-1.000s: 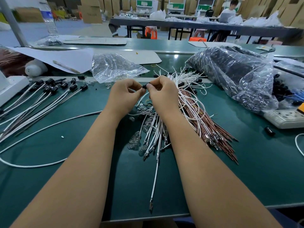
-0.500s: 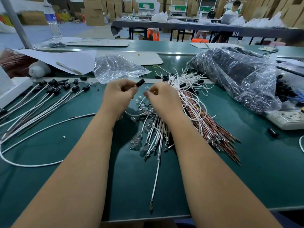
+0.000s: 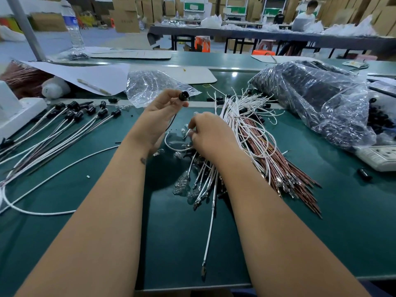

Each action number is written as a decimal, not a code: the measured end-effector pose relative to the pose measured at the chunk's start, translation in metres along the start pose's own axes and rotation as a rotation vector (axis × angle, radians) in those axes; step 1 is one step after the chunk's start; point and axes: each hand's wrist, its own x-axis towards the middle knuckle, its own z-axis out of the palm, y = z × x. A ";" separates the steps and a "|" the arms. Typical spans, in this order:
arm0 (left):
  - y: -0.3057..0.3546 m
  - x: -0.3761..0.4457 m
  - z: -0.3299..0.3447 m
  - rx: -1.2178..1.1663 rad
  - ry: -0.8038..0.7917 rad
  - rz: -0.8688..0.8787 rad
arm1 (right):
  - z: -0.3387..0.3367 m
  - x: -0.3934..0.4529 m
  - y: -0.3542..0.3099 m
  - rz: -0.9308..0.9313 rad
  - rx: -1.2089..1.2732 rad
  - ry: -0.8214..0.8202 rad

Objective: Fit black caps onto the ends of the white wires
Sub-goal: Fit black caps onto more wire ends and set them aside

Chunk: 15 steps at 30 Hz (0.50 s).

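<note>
left hand [image 3: 159, 116] pinches black cap [image 3: 183, 96] aloft.

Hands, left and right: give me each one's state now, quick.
Left hand: raised, pinching a black cap at the fingertips.
Right hand: fingers curled into the white wires, picking at one wire end.

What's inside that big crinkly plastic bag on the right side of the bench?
The big plastic bag holds a dark mass, apparently black caps like the loose ones beside it. Wrinkles and glare blur the shapes, so how many there are, or whether anything else lies underneath, cannot be seen.
</note>
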 end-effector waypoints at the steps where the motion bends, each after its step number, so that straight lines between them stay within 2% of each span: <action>1: 0.002 -0.001 -0.001 -0.036 -0.024 -0.007 | 0.000 0.001 0.002 0.008 0.053 0.027; 7: 0.007 -0.006 -0.001 -0.175 -0.183 -0.032 | -0.004 0.000 0.000 0.013 0.465 0.207; 9: 0.006 -0.005 -0.001 -0.167 -0.143 -0.035 | -0.004 -0.001 0.001 0.068 0.597 0.216; 13: 0.003 0.001 -0.011 -0.111 0.073 -0.069 | -0.007 0.000 0.008 0.166 0.856 0.201; 15: 0.002 0.002 -0.012 -0.148 0.083 -0.079 | -0.009 0.001 0.009 0.180 0.943 0.219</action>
